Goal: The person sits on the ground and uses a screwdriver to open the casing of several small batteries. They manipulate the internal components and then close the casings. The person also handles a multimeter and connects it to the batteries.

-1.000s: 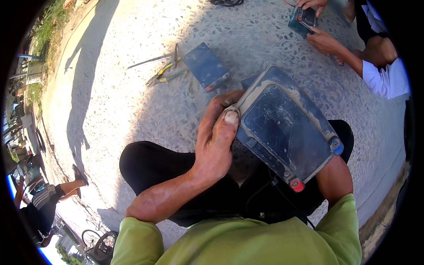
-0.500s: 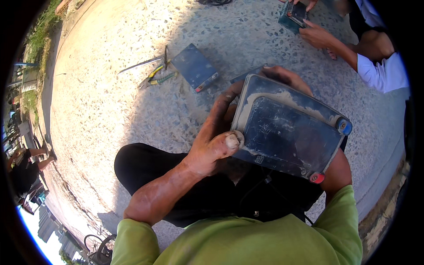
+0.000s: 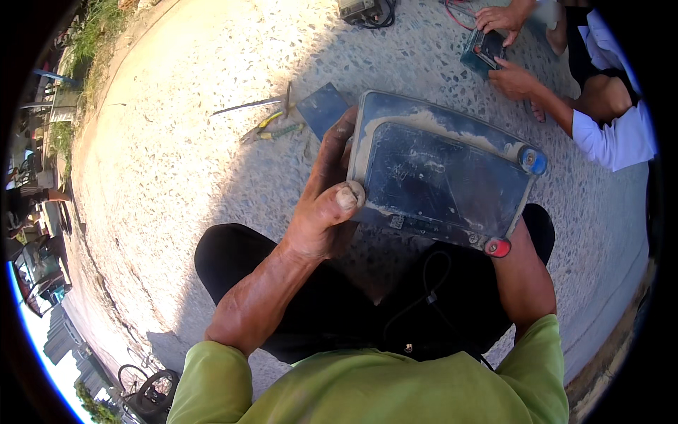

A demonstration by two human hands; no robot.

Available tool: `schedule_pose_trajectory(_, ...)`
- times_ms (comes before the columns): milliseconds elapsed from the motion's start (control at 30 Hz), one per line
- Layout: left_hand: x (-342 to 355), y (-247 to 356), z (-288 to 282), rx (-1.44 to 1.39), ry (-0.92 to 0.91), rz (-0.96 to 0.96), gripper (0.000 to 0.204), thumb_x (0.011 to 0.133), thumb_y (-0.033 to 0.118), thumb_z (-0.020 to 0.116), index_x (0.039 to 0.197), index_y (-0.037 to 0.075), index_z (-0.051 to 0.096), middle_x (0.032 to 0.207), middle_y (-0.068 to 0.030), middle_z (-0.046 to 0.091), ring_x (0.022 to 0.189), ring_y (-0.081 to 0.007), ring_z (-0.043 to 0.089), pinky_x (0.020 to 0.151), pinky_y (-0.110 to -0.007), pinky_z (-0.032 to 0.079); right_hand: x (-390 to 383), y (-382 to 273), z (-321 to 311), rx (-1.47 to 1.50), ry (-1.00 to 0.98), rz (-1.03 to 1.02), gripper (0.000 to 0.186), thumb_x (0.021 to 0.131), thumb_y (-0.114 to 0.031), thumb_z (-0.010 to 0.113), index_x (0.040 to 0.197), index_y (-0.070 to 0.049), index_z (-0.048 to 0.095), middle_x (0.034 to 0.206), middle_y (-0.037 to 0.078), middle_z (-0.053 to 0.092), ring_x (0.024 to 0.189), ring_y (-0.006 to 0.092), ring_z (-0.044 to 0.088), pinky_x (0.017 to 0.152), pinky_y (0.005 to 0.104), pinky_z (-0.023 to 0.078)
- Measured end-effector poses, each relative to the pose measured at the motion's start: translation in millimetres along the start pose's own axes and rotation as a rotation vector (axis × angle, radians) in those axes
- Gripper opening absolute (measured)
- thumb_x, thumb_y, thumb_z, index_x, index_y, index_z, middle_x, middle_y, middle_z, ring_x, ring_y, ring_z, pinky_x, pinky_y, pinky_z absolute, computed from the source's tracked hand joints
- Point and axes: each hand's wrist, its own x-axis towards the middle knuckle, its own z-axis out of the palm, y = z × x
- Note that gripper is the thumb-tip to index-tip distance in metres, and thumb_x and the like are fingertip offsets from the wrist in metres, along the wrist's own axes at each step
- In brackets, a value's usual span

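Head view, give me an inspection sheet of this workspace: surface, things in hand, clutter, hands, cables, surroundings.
Surface: stony ground, sunlit left, shaded right.
Job's things: dusty battery, held up; red terminal, blue terminal.
Clutter: pliers, long thin tool, dark box.
Hands: left hand grips battery's left edge; right hand hidden behind it.
Cables: black cable at top, red cable near green box, cord over lap.
Surroundings: another person's hands on green box; bicycle lower left.

Left hand (image 3: 318, 215) gripping a dusty battery (image 3: 431, 177) with blue and red terminals (image 3: 532, 161), right forearm (image 3: 525, 283) behind it; pliers (image 3: 284, 131) far left; co-worker's hands (image 3: 515, 79) on a box (image 3: 476, 58), far right.
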Motion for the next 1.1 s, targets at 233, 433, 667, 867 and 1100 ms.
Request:
schedule_pose_trajectory(233, -4, 4, -5, 0.182, -0.054, 0.016, 0.124, 0.062, 0.056, 0.078, 0.151, 0.004, 0.009, 0.143, -0.0263, 0.031, 0.135, -0.0373, 0.033, 0.111, -0.050, 0.026, -2, 2, 4, 0.052, 0.012, 0.049, 0.047, 0.096, -0.028, 0.053, 0.127, 0.007, 0.052, 0.124, 0.026, 0.056, 0.107, 0.0310, 0.063, 0.086, 0.0367, 0.058)
schedule_pose_trajectory(433, -4, 3, -3, 0.208, -0.070, 0.017, 0.124, 0.064, 0.059, 0.076, 0.151, 0.004, 0.007, 0.143, -0.0270, 0.031, 0.135, -0.0375, 0.033, 0.110, -0.051, 0.028, -5, 0, -7, -0.008, 0.001, -0.032, 0.048, 0.096, -0.027, 0.052, 0.129, 0.007, 0.050, 0.124, 0.026, 0.056, 0.107, 0.0311, 0.063, 0.085, 0.0369, 0.058)
schedule_pose_trajectory(667, -5, -1, -6, 0.178, -0.076, 0.031, 0.123, 0.065, 0.059, 0.076, 0.151, 0.004, 0.007, 0.142, -0.0278, 0.031, 0.134, -0.0379, 0.034, 0.110, -0.051, 0.028, -5, -1, -14, -0.037, -0.008, -0.079, 0.048, 0.096, -0.026, 0.052, 0.130, 0.008, 0.048, 0.124, 0.027, 0.056, 0.107, 0.0313, 0.063, 0.085, 0.0371, 0.058)
schedule_pose_trajectory(867, -5, 0, -10, 0.215, -0.063, 0.008, 0.121, 0.067, 0.058, 0.075, 0.151, 0.005, 0.007, 0.143, -0.0276, 0.030, 0.134, -0.0374, 0.033, 0.110, -0.051, 0.027, 3, 0, -18, -0.046, -0.024, -0.092, 0.049, 0.096, -0.026, 0.052, 0.131, 0.008, 0.047, 0.125, 0.027, 0.056, 0.107, 0.0315, 0.063, 0.085, 0.0372, 0.058)
schedule_pose_trajectory(1100, -4, -3, -11, 0.161, -0.074, 0.027, 0.120, 0.068, 0.058, 0.075, 0.152, 0.005, 0.007, 0.143, -0.0269, 0.030, 0.134, -0.0362, 0.033, 0.111, -0.050, 0.027, 4, 0, -18, -0.024, -0.035, -0.075, 0.049, 0.096, -0.025, 0.051, 0.131, 0.008, 0.047, 0.125, 0.027, 0.056, 0.108, 0.0311, 0.063, 0.085, 0.0371, 0.058)
